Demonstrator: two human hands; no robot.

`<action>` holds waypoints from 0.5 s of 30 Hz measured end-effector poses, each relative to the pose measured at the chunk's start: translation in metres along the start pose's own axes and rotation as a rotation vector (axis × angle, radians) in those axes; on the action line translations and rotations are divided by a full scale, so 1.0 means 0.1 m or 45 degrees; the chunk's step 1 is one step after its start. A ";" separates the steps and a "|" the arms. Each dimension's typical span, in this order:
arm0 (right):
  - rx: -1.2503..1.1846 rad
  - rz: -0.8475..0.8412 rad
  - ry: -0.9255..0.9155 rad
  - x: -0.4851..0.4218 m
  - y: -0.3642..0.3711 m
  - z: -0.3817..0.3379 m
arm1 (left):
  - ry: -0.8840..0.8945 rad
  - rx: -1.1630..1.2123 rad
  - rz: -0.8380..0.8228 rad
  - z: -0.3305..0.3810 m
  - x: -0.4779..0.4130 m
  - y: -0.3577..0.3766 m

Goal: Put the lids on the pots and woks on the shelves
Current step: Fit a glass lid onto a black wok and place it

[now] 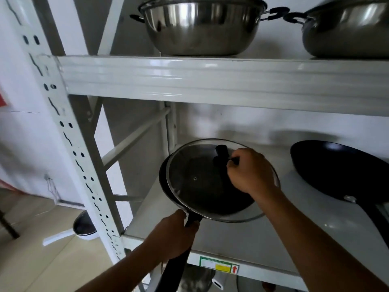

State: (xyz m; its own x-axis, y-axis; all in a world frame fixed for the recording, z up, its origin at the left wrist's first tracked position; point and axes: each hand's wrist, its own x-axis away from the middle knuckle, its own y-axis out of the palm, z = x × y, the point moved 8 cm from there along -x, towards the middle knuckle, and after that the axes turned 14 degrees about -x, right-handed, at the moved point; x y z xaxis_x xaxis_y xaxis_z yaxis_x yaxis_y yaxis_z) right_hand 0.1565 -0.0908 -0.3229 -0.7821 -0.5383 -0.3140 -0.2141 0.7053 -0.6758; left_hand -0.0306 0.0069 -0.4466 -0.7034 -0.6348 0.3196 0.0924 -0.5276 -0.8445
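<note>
A black wok sits at the left of the middle shelf. A glass lid with a metal rim lies tilted over it, shifted slightly right of the wok's rim. My right hand grips the lid's black knob. My left hand is closed around the wok's long black handle, which sticks out over the shelf's front edge. A second black wok without a lid rests at the right of the same shelf.
On the upper shelf stand a steel pot with a lid and another steel pot to its right. The rack's white upright post stands at left. A small pan lies on the floor behind it.
</note>
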 end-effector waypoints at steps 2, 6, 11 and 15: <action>0.014 0.013 -0.035 -0.07 0.14 -0.01 | -0.016 0.226 -0.054 -0.02 -0.03 0.04; -0.018 -0.017 -0.053 -0.16 0.31 0.00 | 0.033 0.263 -0.055 -0.03 -0.06 0.04; 0.000 -0.020 -0.070 -0.26 0.43 -0.02 | 0.043 0.320 -0.041 -0.05 -0.08 0.05; -0.014 -0.043 -0.098 -0.29 0.49 -0.04 | 0.046 0.398 -0.021 -0.05 -0.08 0.06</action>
State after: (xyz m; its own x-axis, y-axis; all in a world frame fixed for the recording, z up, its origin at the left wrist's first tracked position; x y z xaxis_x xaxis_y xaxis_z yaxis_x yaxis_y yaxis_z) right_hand 0.1663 -0.0390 -0.3442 -0.7272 -0.5954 -0.3415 -0.2462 0.6907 -0.6799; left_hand -0.0274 0.0114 -0.4564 -0.7307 -0.6071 0.3123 0.2886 -0.6892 -0.6646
